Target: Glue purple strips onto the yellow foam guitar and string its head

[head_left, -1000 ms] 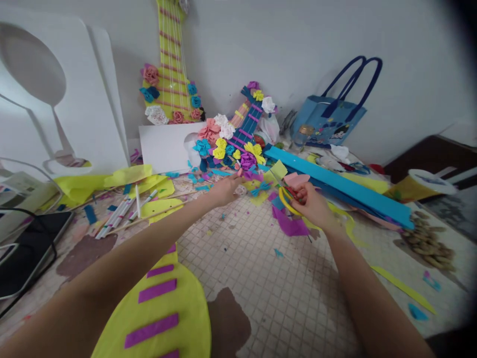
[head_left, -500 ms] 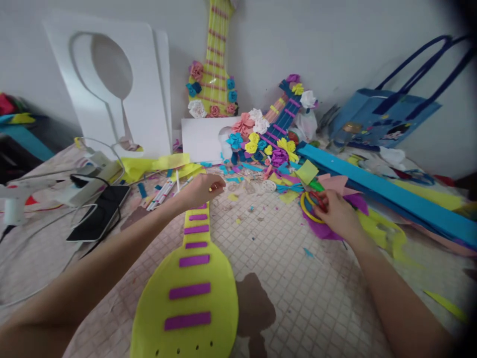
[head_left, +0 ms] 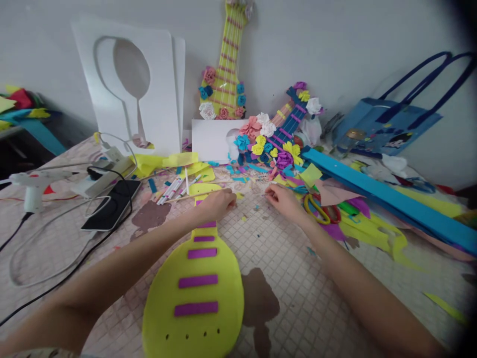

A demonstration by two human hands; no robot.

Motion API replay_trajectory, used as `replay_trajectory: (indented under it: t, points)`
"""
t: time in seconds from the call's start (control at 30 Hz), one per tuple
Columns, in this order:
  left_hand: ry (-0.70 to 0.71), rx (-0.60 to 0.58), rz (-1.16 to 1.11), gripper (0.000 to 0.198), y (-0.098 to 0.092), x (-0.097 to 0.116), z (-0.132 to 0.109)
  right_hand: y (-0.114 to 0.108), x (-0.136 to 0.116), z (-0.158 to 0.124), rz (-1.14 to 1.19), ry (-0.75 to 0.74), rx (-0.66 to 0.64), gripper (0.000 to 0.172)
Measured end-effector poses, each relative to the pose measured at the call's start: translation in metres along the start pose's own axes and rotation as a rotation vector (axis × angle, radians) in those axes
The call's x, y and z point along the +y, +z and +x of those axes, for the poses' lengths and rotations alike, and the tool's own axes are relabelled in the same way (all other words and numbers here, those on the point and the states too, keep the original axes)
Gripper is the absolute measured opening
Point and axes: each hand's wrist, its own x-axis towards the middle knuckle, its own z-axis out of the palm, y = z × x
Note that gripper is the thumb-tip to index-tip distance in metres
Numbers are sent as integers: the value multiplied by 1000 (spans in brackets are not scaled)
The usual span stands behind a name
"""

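A yellow guitar-shaped cutout with purple strips across it lies on the table in front of me, its small dark holes towards me. My left hand is above its neck, fingers curled and pressed together; what they hold, if anything, is hidden. A thin pale line, perhaps a stick or string, runs left from near this hand. Over the table to the right, my right hand is closed in a pinch, its contents too small to make out. Scissors with yellow and red handles lie beside my right wrist.
Markers, a black phone, a power strip and a glue gun with cables lie left. Decorated paper guitars and white cut-out boards stand behind. Blue strips and a blue bag are right.
My right hand has let go of the scissors and moved left, towards my left hand. The left hand sits slightly lower and farther right in view; the camera view has shifted a little.
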Motion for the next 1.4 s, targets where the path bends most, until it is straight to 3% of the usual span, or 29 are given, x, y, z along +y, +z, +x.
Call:
replay_trajectory:
  t: [0.2,0.37,0.6,0.73,0.87,1.03,1.4]
  points:
    - [-83,95,-129,16,-3,-4,8,9,4,8,2,-3,59,11]
    - [-64,113,-64,25,-1,2,35,0,0,-16,58,26,80,6]
    - [-17,54,-44,17,7,0,56,-8,4,-52,110,50,71,8]
    - [15,76,-64,16,1,-3,51,-10,3,-56,132,69,56,7]
    - [42,71,-127,13,-4,9,38,-10,-13,-53,147,40,2,7]
    - [93,17,-158,13,3,29,22,-5,-28,-51,64,-47,-81,10]
    - [120,-42,-128,13,6,39,16,-3,-29,-56,9,-121,-184,13]
